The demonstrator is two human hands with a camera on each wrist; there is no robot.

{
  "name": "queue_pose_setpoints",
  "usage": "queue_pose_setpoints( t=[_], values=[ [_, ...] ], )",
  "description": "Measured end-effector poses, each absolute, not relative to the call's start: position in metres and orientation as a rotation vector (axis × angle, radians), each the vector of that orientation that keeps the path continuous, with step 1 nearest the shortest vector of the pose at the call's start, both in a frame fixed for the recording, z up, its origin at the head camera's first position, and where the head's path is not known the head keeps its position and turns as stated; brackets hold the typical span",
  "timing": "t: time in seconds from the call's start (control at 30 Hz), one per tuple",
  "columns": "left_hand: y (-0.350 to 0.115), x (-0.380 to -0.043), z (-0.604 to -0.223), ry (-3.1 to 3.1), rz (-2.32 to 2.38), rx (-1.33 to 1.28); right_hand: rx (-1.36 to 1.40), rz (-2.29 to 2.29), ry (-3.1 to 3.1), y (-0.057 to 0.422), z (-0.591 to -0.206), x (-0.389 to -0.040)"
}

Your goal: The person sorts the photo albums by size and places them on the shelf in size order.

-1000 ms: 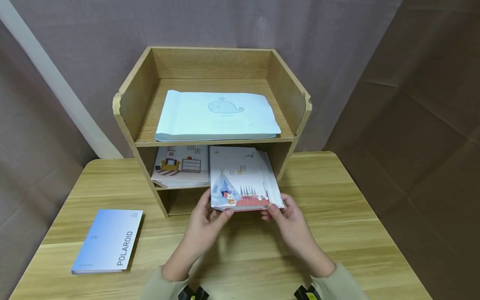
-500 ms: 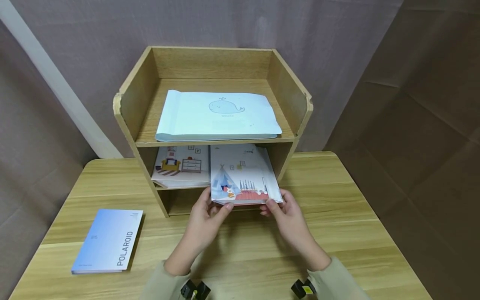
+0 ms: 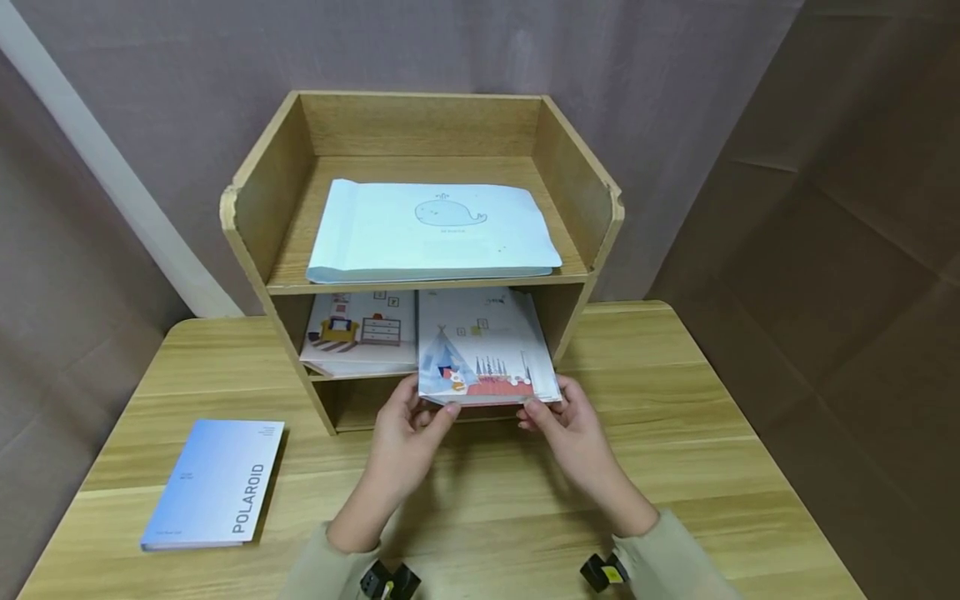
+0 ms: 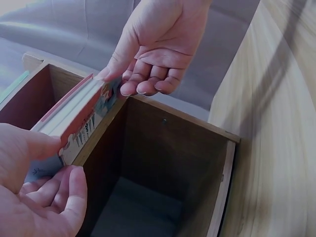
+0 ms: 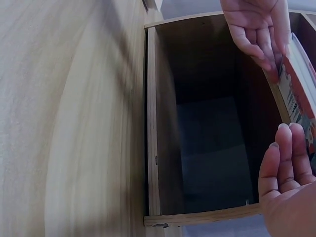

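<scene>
A picture-covered book [image 3: 487, 350] with a tent and a red fence lies flat, partly inside the middle tier of a wooden shelf [image 3: 423, 125], its front end sticking out. My left hand [image 3: 397, 442] pinches its front left corner, thumb on top and fingers beneath. At the front right corner, my right hand [image 3: 573, 437] pinches it the same way. Both thumbs also show against the book [image 4: 81, 113] in the left wrist view. Beside it on the same tier lies another illustrated book [image 3: 367, 333] with a yellow armchair. The rear of both books is hidden under the top board.
A pale blue album [image 3: 442, 237] with a whale drawing lies on the top tier. A blue book [image 3: 213, 483] marked POLAROID rests on the wooden table [image 3: 712, 467], left of the shelf. Beneath the book is the dark lower compartment [image 5: 212, 143]. Grey curtain [image 3: 420, 42] hangs behind.
Held by both hands, the tent book has slid a little deeper into the middle tier. My hands have moved slightly forward with it. The other books stay in place.
</scene>
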State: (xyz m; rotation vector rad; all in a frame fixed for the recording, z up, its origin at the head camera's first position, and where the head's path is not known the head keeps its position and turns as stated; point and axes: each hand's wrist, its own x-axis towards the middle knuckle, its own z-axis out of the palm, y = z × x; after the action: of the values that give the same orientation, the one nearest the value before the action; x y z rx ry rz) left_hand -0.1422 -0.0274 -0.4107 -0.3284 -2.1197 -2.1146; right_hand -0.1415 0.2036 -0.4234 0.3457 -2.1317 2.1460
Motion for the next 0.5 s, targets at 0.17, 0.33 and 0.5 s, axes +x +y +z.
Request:
queue_pose_setpoints(
  t=[0.17,0.33,0.5],
  values=[
    [-0.026,-0.145,-0.410,-2.118,-2.079,-0.290,0.308,2.154,-2.114,0.201,-0.423,-0.145],
    [-0.025,-0.151,-0.413,-2.142,-2.043,-0.266,0.208,2.087,-2.128,0.198,-0.421,-0.149],
    [-0.025,-0.157,-0.416,-2.174,-2.006,-0.262,0.097,2.009,-2.146,0.193,-0.419,-0.154]
  ],
)
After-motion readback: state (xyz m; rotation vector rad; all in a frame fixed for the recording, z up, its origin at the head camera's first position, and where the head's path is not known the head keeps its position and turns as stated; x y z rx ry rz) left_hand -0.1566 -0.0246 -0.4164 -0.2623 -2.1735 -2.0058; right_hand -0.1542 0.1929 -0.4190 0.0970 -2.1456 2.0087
